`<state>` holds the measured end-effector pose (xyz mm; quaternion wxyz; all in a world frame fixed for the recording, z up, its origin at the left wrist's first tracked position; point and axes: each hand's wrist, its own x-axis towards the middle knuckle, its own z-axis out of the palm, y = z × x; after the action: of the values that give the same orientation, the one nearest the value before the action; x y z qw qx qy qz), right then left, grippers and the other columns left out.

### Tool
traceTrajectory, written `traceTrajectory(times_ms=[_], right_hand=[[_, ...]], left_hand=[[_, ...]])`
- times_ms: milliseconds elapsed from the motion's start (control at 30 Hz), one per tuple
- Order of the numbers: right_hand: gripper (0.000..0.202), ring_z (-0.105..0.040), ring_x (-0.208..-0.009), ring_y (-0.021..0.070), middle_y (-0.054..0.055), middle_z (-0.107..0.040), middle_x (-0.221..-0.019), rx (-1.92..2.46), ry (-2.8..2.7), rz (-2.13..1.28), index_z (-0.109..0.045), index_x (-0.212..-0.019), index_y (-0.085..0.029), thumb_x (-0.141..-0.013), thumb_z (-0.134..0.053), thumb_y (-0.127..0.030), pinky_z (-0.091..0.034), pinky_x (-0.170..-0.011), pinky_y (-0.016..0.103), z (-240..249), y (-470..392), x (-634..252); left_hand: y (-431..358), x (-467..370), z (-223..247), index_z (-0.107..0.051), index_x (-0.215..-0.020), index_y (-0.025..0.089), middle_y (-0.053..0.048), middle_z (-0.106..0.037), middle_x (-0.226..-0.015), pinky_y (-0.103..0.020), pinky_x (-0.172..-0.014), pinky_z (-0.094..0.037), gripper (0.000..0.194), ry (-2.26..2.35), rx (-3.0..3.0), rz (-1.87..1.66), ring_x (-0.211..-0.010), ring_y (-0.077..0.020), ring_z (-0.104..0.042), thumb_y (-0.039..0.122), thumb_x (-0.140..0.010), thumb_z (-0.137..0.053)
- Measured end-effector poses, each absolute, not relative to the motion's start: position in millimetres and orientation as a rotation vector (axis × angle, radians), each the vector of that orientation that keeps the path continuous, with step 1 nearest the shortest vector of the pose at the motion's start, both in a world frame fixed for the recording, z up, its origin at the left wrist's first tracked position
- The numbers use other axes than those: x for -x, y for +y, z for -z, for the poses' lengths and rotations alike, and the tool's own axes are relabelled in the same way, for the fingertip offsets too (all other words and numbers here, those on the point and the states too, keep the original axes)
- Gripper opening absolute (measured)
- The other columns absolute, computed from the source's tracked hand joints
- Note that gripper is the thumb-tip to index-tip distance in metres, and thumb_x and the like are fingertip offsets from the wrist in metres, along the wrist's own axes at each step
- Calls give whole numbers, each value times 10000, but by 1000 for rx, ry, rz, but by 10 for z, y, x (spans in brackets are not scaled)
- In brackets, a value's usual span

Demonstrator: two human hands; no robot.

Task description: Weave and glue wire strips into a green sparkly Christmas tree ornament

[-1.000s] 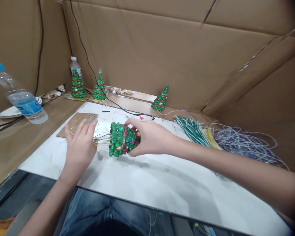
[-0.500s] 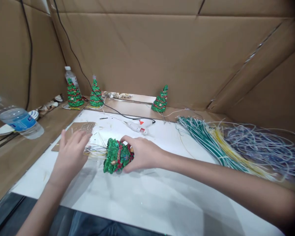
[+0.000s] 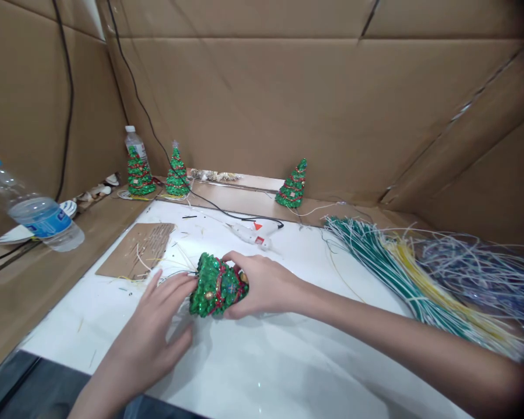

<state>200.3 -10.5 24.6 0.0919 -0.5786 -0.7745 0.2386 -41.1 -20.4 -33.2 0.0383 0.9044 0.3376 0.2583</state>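
Note:
A small green tinsel Christmas tree (image 3: 209, 288) with red garland and tiny ornaments lies on its side, base toward the left. My right hand (image 3: 262, 286) wraps round its narrower end, hiding the tip. Thin wires (image 3: 181, 265) stick out of the base. My left hand (image 3: 161, 320) is beside the base, fingers stretched and apart, fingertips near or touching the wires and the base's edge. Whether it grips any wire I cannot tell, but the thumb stands away from the fingers.
A brown cardboard piece (image 3: 135, 250) lies left on the white tabletop (image 3: 288, 361). Behind is a glue gun (image 3: 248, 233). Three similar trees (image 3: 291, 185) stand at the back. Bundled green and yellow wires (image 3: 375, 262) fill the right; a water bottle (image 3: 48, 218) leans at left.
My left hand has moved right and down from the wires over the cardboard to the tree's base. The right hand keeps its hold on the tree. The view has shifted slightly.

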Motion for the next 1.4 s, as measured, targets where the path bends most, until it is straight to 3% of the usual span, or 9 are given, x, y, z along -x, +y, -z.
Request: traceTrajectory(times_ms=[100, 233, 367, 433, 533, 767, 1033, 1200, 1400], right_hand=[[843, -618, -848, 247, 47, -674, -966, 1693, -2297, -755, -497, -1250, -254, -508, -757, -555, -436, -653, 307, -251, -116, -2016], [887, -607, -904, 243, 95, -621, -1132, 1669, -2140, -807, -489, -1268, -225, -514, -757, -608, -466, -719, 331, -285, -156, -2139], [440, -590, -844, 193, 74, -623, -1051, 1705, -1906, -608, -558, -1121, -197, -793, -562, -490, -456, -726, 318, -235, -213, -2440], [296, -578, -757, 171, 58, -632, -961, 1795, -1853, -559, -570, -1077, -183, -851, -471, -345, -445, -708, 309, -129, -252, -2623], [287, -577, -766, 167, 75, -630, -971, 1959, -1795, -519, -581, -1037, -147, -772, -472, -149, -435, -714, 284, 100, -323, -2865], [411, -572, -800, 164, 98, -627, -1039, 2080, -1772, -315, -591, -1075, -124, -687, -481, -40, -423, -753, 263, 377, -393, -3075], [256, -583, -754, 154, 60, -670, -932, 2105, -1831, -250, -653, -992, -167, -768, -530, -156, -417, -691, 242, 379, -379, -3062], [279, -616, -779, 133, 44, -686, -973, 2206, -1798, -307, -638, -1050, -167, -797, -523, -191, -439, -682, 204, 128, -485, -3297], [287, -628, -861, 237, 116, -685, -971, 2561, -1716, -274, -666, -973, -115, -701, -600, -179, -441, -712, 277, -122, -857, -3793]], left_hand=[[-315, 346, 384, -333, -1372, 240, -90, -547, -1335, -480, -1133, -250, 570, 1066, -2636, -869, -1243, -226, -501, 204, -835, -521], [-340, 281, 451, -466, -1282, 263, -71, -578, -1299, -488, -1107, -311, 429, 1132, -2450, -952, -1221, -236, -521, 282, -860, -544], [-342, 244, 518, -551, -1217, 261, -64, -607, -1263, -465, -1072, -378, 370, 1145, -2318, -1087, -1195, -244, -544, 304, -850, -571], [-345, 234, 546, -570, -1209, 265, -61, -609, -1261, -438, -1032, -431, 380, 1183, -2206, -1147, -1188, -251, -550, 322, -834, -590], [-333, 226, 578, -587, -1211, 263, -62, -614, -1258, -425, -1000, -464, 415, 1251, -1965, -1208, -1167, -268, -567, 357, -807, -613], [-301, 231, 622, -608, -1168, 247, -61, -628, -1237, -380, -947, -516, 428, 1152, -1614, -1177, -1123, -265, -601, 392, -769, -651], [-319, 218, 650, -612, -1139, 220, -74, -631, -1210, -399, -965, -508, 416, 1089, -1579, -1231, -1082, -261, -617, 358, -751, -673], [-314, 214, 660, -577, -1164, 207, -99, -609, -1228, -380, -924, -532, 434, 957, -1551, -1255, -1105, -260, -601, 322, -757, -675], [-337, 188, 587, -473, -1267, 212, -102, -637, -1110, -371, -924, -506, 513, 869, -1471, -1357, -1020, -214, -628, 274, -789, -645]])
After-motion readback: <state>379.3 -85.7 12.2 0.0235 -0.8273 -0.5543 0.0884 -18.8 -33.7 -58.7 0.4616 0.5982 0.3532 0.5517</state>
